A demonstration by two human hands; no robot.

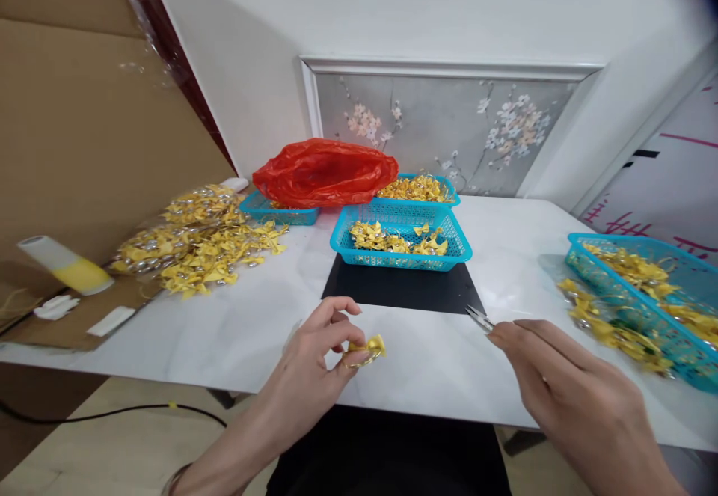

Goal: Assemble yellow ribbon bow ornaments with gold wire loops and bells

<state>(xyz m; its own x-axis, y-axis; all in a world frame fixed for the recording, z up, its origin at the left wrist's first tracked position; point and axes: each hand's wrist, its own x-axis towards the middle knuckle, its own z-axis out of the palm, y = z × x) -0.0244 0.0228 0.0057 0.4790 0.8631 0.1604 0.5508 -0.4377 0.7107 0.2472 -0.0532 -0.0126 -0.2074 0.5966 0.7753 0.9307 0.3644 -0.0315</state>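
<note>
Near the table's front edge, my left hand (306,357) pinches a small yellow bow (375,345) with a thin gold-coloured wire or loop along its lower side. Thumb and index finger close on it; the other fingers are curled. To the right, my right hand (572,380) is wrapped round a pair of pliers (478,318). Only the slim metal jaws show, slightly apart and pointing up-left over the corner of a black mat (401,286); the handles are hidden in my palm. The pliers and the bow are well apart.
A blue basket (401,260) with yellow bows stands on the mat. Behind it are a red plastic bag (325,174) and another blue basket (454,198). Bows with silvery beads are heaped at left (207,249). At right, more bows lie beside a blue basket (628,309).
</note>
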